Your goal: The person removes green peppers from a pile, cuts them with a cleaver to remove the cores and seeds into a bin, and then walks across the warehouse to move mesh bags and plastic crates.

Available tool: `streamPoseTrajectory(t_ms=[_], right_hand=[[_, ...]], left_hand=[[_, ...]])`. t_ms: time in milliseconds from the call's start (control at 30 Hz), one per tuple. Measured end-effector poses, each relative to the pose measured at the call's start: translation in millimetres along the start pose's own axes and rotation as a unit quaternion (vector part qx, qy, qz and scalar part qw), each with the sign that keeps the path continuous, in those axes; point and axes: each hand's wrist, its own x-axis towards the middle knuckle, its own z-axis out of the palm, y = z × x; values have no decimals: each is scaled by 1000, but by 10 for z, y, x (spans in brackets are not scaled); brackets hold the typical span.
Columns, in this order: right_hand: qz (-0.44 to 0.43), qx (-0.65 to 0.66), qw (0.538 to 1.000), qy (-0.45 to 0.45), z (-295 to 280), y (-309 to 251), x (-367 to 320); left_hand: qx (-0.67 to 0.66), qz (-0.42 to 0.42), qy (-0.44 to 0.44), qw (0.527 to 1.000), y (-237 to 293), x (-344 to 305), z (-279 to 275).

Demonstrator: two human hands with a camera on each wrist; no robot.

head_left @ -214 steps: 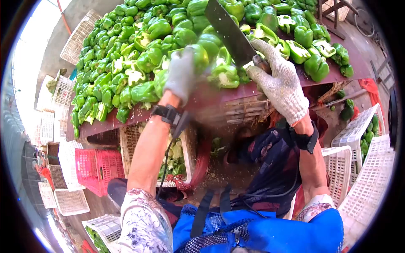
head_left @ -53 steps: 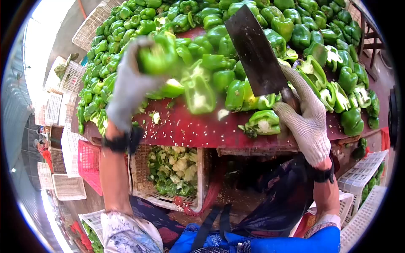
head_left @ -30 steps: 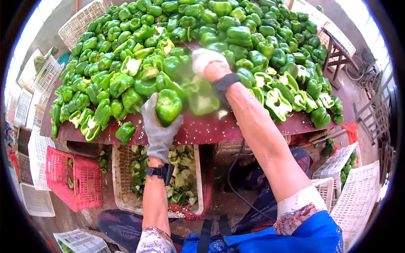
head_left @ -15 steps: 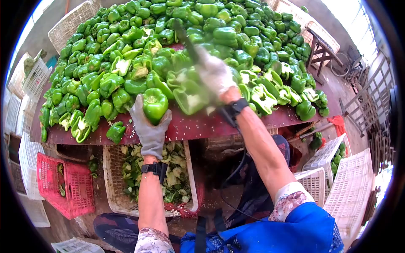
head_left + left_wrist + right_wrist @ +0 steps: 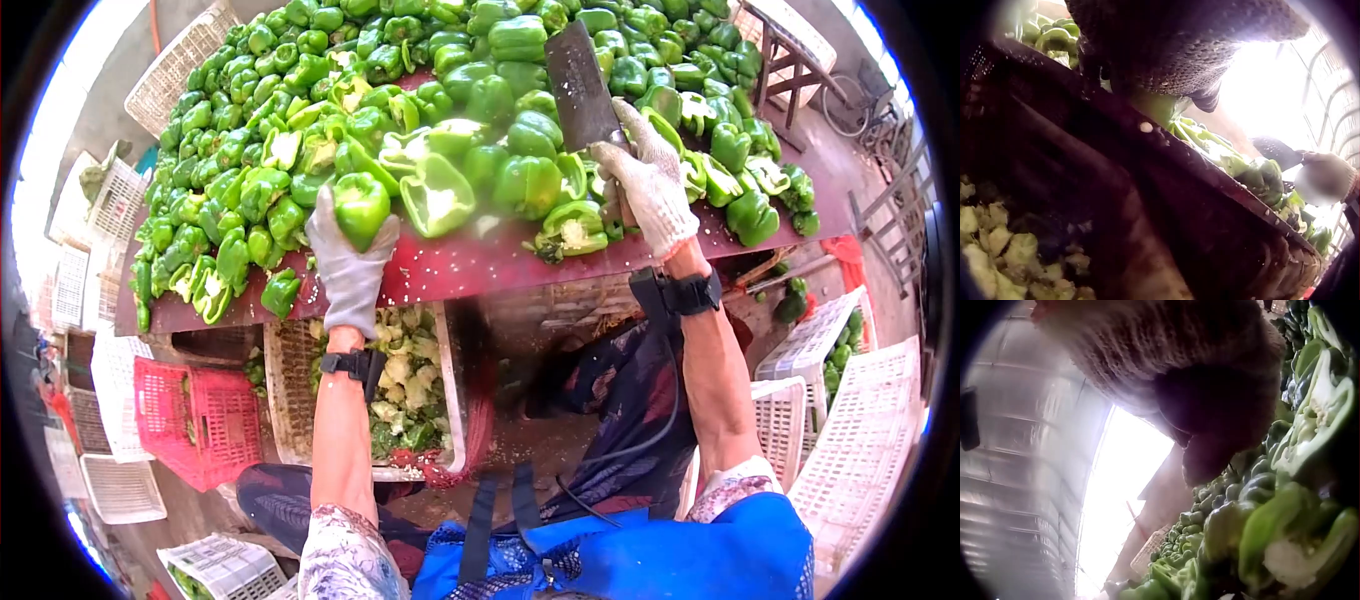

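In the head view the gloved left hand point(image 5: 352, 262) grips a whole green pepper point(image 5: 361, 208) at the table's front edge, fingers and thumb round its sides. The gloved right hand point(image 5: 652, 180) holds a cleaver point(image 5: 582, 88) by its handle, the broad blade pointing up and away over the peppers. Between the hands lies a cut pepper half point(image 5: 437, 195), hollow side up. Another cut piece point(image 5: 570, 230) sits beside the right hand. The left wrist view shows the left glove point(image 5: 1172, 50) dark above the table edge; in the right wrist view the right glove point(image 5: 1179, 375) hides the cleaver.
A large heap of green peppers point(image 5: 230, 180) covers much of the red table point(image 5: 450, 270). Below its edge stands a crate point(image 5: 290, 390) with pepper scraps point(image 5: 405, 380). A pink crate point(image 5: 225, 415) is at left, white crates point(image 5: 865, 440) at right.
The right hand and cleaver have swung right, from above the middle of the table to beside the cut peppers. The left hand still holds its pepper at the edge.
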Motion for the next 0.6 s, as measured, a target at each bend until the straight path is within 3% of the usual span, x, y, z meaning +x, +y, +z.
streamPoseTrajectory(t_ms=[100,167,267,367,433,500,567,600], right_hand=[[2,-18,1000,-7,-96,-66,-42],[-6,-29,999,-21,-147,-52,-49],[-67,-81,994,-35,-152,-38,29],[-145,-122,982,-17,-166,15,30],[-136,-131,982,-19,-221,8,-9],[-96,-113,989,-28,-270,30,-27],[-87,-84,993,-15,-275,-5,-73],[-88,-75,993,-9,-290,10,-80]], left_hand=[[125,-14,11,992,-28,-18,-120],[86,-97,-2,992,93,-2,-177],[125,-110,9,986,222,-27,-140],[272,-57,23,960,546,65,-136],[314,-10,-31,949,866,316,-78],[318,81,-41,944,924,576,208],[82,109,-93,986,900,890,642],[62,124,-133,981,916,1050,895]])
